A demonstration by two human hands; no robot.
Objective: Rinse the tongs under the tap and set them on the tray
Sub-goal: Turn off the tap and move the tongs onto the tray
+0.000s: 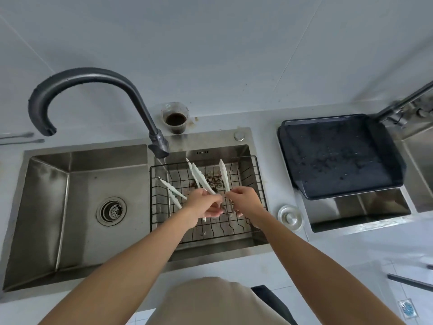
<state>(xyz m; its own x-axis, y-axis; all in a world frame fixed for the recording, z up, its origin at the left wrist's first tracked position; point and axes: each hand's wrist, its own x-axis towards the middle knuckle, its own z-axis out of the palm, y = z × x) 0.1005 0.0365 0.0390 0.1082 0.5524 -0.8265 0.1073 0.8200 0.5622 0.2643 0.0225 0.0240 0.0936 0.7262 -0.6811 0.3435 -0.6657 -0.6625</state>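
Both hands are over the black wire basket (pixel 234 234) in the right sink basin. My left hand (pixel 203 204) grips white plastic tongs: one pair (pixel 173 191) sticks out to the left, another (pixel 202 178) points up toward the back. My right hand (pixel 243 200) pinches a further white tong arm (pixel 224 174) near its base. The dark curved tap (pixel 131 90) has its base above the basket's left corner, and a thin stream of water falls there. The dark wet tray (pixel 339 156) lies on the counter to the right, apart from both hands.
The left sink basin (pixel 46 207) has a round drain strainer (pixel 111 211). A plastic cup (pixel 175 118) of dark liquid stands behind the sink. A round metal lid (pixel 290 217) lies right of the basket. A second sink (pixel 360 209) and tap fittings (pixel 403 111) sit at far right.
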